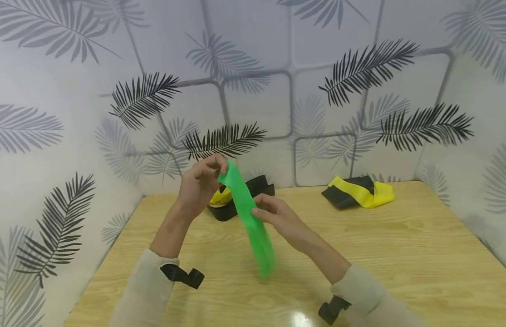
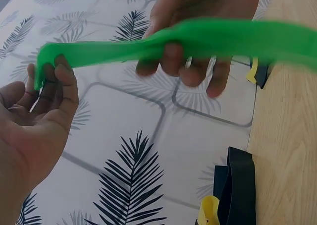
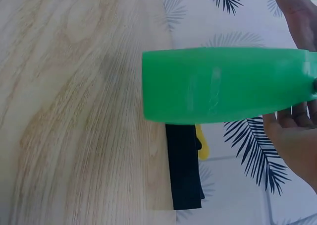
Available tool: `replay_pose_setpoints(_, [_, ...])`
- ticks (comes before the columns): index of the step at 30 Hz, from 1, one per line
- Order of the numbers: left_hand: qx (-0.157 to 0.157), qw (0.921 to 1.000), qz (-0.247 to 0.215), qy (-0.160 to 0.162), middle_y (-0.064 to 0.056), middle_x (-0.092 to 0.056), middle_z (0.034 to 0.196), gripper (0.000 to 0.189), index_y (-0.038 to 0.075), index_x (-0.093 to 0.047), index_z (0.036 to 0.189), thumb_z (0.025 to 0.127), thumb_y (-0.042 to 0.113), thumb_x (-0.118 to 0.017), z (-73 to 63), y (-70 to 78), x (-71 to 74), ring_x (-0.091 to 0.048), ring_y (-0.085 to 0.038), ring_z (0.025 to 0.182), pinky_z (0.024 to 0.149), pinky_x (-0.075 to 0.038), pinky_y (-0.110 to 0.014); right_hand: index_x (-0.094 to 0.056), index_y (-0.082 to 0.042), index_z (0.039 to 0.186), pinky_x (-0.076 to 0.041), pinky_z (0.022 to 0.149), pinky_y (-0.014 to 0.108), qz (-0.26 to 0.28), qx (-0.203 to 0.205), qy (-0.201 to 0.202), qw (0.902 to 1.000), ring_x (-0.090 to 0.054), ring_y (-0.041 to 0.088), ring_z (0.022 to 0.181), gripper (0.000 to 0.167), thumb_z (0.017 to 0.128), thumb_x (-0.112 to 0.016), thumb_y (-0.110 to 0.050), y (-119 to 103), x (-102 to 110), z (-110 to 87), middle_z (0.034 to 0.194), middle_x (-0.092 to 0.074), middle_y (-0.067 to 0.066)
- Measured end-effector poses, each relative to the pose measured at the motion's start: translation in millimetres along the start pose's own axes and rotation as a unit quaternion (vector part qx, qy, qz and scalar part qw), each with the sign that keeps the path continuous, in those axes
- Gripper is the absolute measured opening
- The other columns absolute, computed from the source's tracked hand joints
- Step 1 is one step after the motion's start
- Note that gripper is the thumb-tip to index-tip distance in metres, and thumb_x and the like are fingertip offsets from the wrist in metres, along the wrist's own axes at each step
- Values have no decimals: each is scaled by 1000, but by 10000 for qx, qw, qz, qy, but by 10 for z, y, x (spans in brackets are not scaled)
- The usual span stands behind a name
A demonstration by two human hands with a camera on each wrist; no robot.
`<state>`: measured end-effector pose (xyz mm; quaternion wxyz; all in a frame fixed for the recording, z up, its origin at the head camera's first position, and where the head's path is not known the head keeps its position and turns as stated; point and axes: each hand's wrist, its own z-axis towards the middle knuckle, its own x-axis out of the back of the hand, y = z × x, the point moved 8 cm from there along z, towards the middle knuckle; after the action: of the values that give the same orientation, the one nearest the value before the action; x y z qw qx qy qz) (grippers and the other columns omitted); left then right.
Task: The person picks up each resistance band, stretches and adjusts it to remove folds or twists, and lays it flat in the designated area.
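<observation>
A green resistance band (image 1: 243,206), a flat loop, hangs slantwise in the air above the table. At its upper end my left hand (image 1: 198,185) pinches it between thumb and fingers. Lower down, around the middle of its length, the thumb and fingers of my right hand (image 1: 280,219) hold the band from the side. The lower end dangles free and blurred toward the table. In the left wrist view the band (image 2: 223,39) stretches out past both hands. Its wide free end (image 3: 183,86) fills the middle of the right wrist view.
On the wooden table (image 1: 359,254), a black band (image 1: 258,185) with a yellow band (image 1: 221,197) lies behind my hands, partly covered by them. Farther right rest another yellow band (image 1: 377,195) and black band (image 1: 340,197), tangled together. A leaf-patterned wall (image 1: 261,109) borders the table's back.
</observation>
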<state>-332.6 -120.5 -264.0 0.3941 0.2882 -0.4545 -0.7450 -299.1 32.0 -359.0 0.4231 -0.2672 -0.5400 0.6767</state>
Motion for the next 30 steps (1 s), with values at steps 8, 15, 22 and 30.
replay_pose_setpoints(8, [241, 9797, 1941, 442, -4, -62, 104, 14, 5, -62, 119, 107, 13, -58, -49, -11, 112, -61, -20, 97, 92, -52, -32, -62, -6, 107, -54, 85, 37, 126, -395, 86, 9991, -64, 22, 97, 13, 105, -62, -19, 72, 39, -53, 107, -66, 5])
replay_pose_setpoints(15, [707, 9577, 2571, 1081, -12, -57, 126, 37, 5, -53, 141, 105, 7, -61, -78, -79, 372, -58, -31, 120, 100, -50, -39, -54, -3, 120, -58, 92, 47, 727, -881, -410, 9926, -78, 33, 90, 16, 108, -57, -14, 213, -98, -118, 105, -77, 19])
replay_pose_setpoints(22, [1178, 9459, 2326, 1930, -7, -63, 123, 37, 0, -62, 137, 103, 14, -67, -188, -262, 769, -62, -14, 104, 94, -54, -34, -51, 2, 143, -60, 88, 38, 603, -1502, -703, 9843, -73, 21, 100, 39, 107, -58, -11, 442, -334, -241, 116, -75, 16])
replay_pose_setpoints(30, [1349, 9389, 2437, 2023, -3, -71, 114, 34, 1, -69, 133, 102, 16, -69, -288, -521, 950, -65, -9, 93, 84, -57, -28, -59, 3, 136, -63, 82, 40, 624, -2184, -1076, 9679, -75, 25, 98, 37, 101, -66, -5, 637, -672, -442, 111, -76, 15])
